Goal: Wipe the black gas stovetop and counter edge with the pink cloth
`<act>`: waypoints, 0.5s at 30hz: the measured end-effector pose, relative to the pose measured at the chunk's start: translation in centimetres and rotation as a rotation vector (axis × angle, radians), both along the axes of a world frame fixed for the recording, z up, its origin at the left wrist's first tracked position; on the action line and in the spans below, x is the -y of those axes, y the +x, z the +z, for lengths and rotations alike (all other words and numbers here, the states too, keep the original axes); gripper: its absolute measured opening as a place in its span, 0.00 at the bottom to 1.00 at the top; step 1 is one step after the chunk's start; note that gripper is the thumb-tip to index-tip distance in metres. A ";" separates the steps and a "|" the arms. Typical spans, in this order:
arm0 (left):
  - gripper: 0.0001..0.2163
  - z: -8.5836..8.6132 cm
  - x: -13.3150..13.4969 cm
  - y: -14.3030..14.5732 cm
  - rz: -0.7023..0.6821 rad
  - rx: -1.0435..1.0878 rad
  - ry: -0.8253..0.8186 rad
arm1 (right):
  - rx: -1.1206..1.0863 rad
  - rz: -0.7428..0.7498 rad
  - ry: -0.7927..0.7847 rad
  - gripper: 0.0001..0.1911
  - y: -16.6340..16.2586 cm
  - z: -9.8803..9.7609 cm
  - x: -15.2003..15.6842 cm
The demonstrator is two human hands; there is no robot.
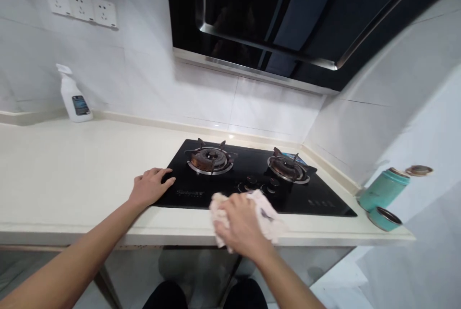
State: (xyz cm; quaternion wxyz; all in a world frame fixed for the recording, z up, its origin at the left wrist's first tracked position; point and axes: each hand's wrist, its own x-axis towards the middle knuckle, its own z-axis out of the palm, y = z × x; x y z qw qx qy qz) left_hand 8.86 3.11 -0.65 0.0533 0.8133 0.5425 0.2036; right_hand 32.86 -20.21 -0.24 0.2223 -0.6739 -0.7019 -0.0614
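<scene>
My right hand (239,222) is closed over a pale pinkish cloth (268,220), pressing it at the front edge of the black gas stove (223,197). Part of the cloth hangs over the counter's front lip. The palm side of this hand is hidden. At the stove's left edge rests my left hand (151,186), flat with its fingers spread and holding nothing. Two control knobs (251,183) sit just behind the cloth. Farther back are the left burner (211,159) and the right burner (288,167), both with dark pan supports and brownish staining.
A white spray bottle (75,95) stands against the wall at the back left of the pale counter (90,170). On the right end are a teal flask (383,189) and a teal cup (384,219). The black range hood (273,16) overhangs the stove. Wall sockets (79,5) are upper left.
</scene>
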 end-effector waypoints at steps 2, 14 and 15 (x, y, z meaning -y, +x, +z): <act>0.26 -0.2 -0.4 -0.2 -0.007 0.004 0.017 | 0.036 0.153 -0.007 0.17 -3.5 0.3 -1.8; 0.22 -1.2 -2.6 -0.8 0.009 -0.074 0.055 | -0.081 0.093 0.013 0.16 5.0 -0.6 1.9; 0.22 -1.3 -2.7 -0.8 0.008 -0.078 0.056 | -0.096 0.026 0.031 0.15 7.2 -1.0 2.9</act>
